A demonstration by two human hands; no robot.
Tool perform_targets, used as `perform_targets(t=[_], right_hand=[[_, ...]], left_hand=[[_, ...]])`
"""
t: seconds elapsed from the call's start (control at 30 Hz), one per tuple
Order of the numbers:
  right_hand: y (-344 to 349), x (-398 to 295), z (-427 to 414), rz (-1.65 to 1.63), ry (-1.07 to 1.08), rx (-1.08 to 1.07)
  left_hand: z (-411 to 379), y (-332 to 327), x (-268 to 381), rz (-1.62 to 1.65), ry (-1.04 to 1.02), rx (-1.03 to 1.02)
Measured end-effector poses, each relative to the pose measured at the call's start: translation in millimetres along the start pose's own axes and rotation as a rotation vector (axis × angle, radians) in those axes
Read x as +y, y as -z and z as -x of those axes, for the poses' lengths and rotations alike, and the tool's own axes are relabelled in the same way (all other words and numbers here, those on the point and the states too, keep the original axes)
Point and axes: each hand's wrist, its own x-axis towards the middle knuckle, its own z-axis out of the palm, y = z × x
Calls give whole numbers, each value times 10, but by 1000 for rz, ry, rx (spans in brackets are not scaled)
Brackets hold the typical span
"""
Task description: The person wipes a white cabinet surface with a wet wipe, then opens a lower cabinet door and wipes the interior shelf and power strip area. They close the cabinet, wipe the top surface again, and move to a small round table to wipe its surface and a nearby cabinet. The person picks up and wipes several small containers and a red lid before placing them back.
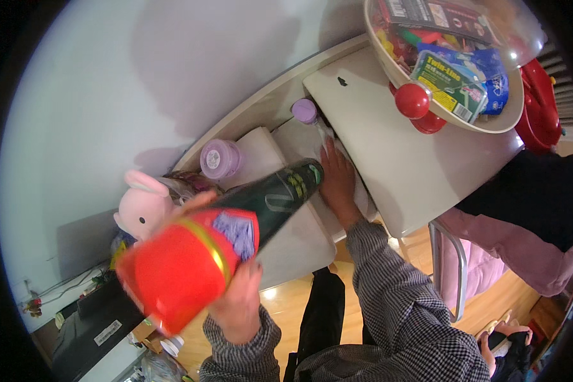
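My left hand grips a large container, blurred by motion, around its lower part. Its near end is a glossy red base with a gold band, and a dark green tapering part points up and right. The green part bears writing. My right hand reaches down into the recess between two pale tops, fingers extended on whitish material that may be a cloth or wipe. Whether the fingers hold it cannot be made out. Just past the fingertips stands a container with a purple lid.
A lilac tub and a pink plush toy sit along the wall side. On the right pale top, a cream bowl with a clear cover holds packets. A pink cushioned chair stands right; another person's feet show beyond.
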Motion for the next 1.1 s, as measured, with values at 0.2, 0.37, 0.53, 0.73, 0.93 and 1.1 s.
perform_targets(t=[0.2,0.37,0.53,0.73,0.93,1.1], right_hand=[[435,195,1324,-116,-79,-176],[866,544,2058,-442,-297,-295],[1182,591,2324,-702,-386,-306],[1769,207,2041,-958,-478,-475],[2242,-29,1698,-1035,-558,-503],[2787,45,1176,-752,-447,-263]], left_hand=[[-353,-364,-331,325,200,219],[-746,-554,-506,200,129,83],[-979,-630,-712,119,12,95],[-1059,-584,-1100,-86,7,28],[-260,-525,-872,-344,49,131],[872,-161,-873,-387,363,196]])
